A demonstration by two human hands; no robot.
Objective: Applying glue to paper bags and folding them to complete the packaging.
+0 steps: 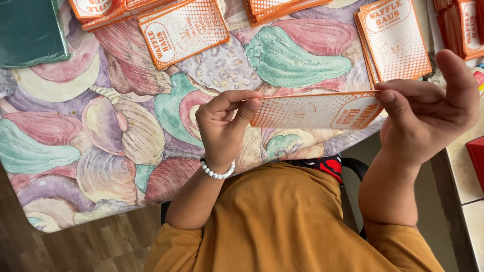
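Both hands hold one orange and white card (315, 110) flat and nearly edge-on in the middle of the frame, above the near edge of the bench (101, 131). At centre frame, the left hand (224, 128) pinches the card's left end between its thumb and curled fingers, and a white bead bracelet (218, 173) circles its wrist. At the right side of the frame, the right hand (428, 111) pinches the card's right end, its fingers pressed on the top edge and its thumb raised behind.

Shell pictures in pink, green and purple cover the bench cloth. More cards of the same kind lie along the top of the frame: a single tilted card (184, 30) at upper centre-left, a fanned pile (101, 11) just left of it, another pile (282, 7) at top centre, a small stack (394, 40) at upper right just above the held card, and a further stack (461, 27) at the far right edge. A dark green flat object (30, 30) sits in the upper left corner. Below the hands, the person's mustard-yellow shirt (287, 221) fills the lower middle, with a bit of red and black fabric (327, 165) showing at the bench edge. Wooden floor (85, 247) shows at lower left, and pale tiles (469, 171) at the right edge.
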